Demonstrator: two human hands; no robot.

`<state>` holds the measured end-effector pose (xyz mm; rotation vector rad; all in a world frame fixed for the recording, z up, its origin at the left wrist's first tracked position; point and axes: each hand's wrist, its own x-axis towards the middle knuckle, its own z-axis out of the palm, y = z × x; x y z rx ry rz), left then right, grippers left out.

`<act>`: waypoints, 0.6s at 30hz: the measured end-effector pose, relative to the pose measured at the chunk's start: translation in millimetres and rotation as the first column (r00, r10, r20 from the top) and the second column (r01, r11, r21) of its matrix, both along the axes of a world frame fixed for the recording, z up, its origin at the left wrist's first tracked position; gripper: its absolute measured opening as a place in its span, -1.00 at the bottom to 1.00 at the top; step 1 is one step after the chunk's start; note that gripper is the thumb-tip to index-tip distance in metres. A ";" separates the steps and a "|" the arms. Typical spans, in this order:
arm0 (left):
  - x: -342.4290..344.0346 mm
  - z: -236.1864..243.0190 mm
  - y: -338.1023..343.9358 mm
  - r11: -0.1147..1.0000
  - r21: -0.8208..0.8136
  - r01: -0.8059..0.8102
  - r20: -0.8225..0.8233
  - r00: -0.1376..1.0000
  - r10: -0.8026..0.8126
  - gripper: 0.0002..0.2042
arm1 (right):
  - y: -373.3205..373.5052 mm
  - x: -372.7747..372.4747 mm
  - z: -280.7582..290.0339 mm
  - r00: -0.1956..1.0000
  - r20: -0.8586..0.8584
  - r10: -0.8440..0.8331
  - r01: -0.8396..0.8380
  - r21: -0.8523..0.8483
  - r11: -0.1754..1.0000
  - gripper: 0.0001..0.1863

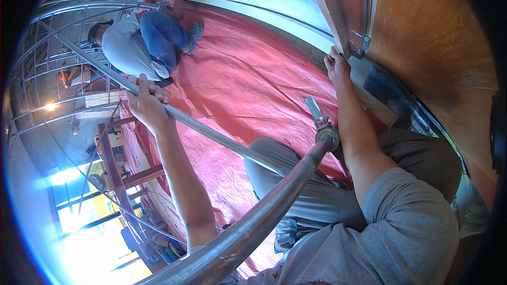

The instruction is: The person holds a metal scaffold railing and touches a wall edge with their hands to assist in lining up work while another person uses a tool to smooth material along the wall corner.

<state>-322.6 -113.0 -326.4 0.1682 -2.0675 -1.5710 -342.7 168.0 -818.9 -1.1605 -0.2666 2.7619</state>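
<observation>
My left hand (150,100) is closed round a thin steel tube (222,142) that runs diagonally from the metal frame at upper left down toward my knees. A thicker steel pipe (264,207) crosses my lap, with a ringed fitting (326,136) and short flat metal piece (311,106) at its upper end. My right hand (336,64) is raised beside a pale upright board edge (330,10), fingers curled in a pinch; what they hold, if anything, is too small to make out. Both forearms are bare, and my knees rest near the red sheet (232,74).
A crouched co-worker (124,47) works by the welded metal frame (37,74); another person (71,76) is partly visible behind it. An orange wooden panel (433,47) stands close at right. A dark red rack (121,169) with tools and a cable is at left, near bright windows.
</observation>
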 end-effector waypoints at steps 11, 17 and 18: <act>0.6 -0.2 -2.4 1.000 0.018 0.001 -0.001 1.000 -0.001 -0.76 | -2.9 1.6 14.3 0.999 0.036 -0.014 0.013 0.031 0.999 -0.76; 0.5 1.7 -1.2 1.000 0.022 -0.009 0.007 1.000 0.009 -0.72 | -3.4 -0.4 18.5 0.998 0.057 -0.016 0.013 0.046 0.999 -0.75; 0.6 1.4 -3.5 1.000 0.025 -0.007 0.006 1.000 0.007 -0.71 | -4.4 -0.9 18.7 0.998 0.062 -0.014 0.011 0.048 0.999 -0.75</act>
